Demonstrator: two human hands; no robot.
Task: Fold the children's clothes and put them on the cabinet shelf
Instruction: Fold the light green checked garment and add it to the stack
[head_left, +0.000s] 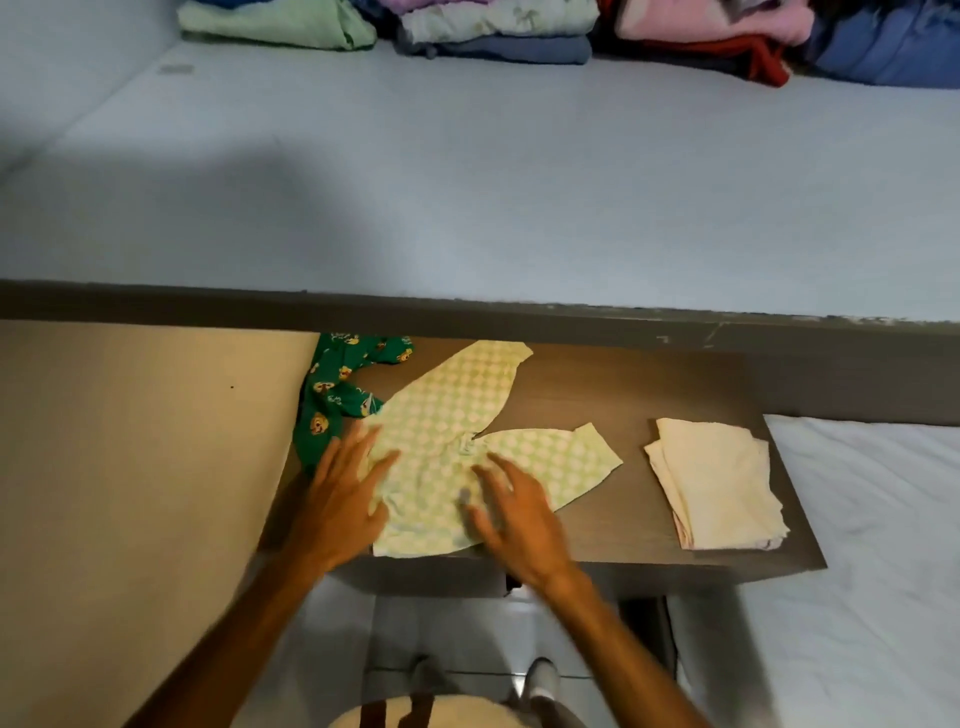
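Pale green checked children's trousers (457, 447) lie spread on the dark wooden surface (623, 395) at lower centre; left hand (340, 501) and right hand (519, 525), both spread, smooth them. Folding leg over leg likely comes next.

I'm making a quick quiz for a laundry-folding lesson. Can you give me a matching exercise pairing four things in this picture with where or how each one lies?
Things:
1. pale green checked trousers
2. dark green printed garment
3. cream cloth
4. stacks of clothes

States:
A. folded, at the right end of the dark table
B. spread flat with legs apart, under both the left hand and the right hand
C. piled at the far edge of the light blue shelf
D. bunched at the table's left end, partly under the trousers

Pairs: 1-B, 2-D, 3-A, 4-C
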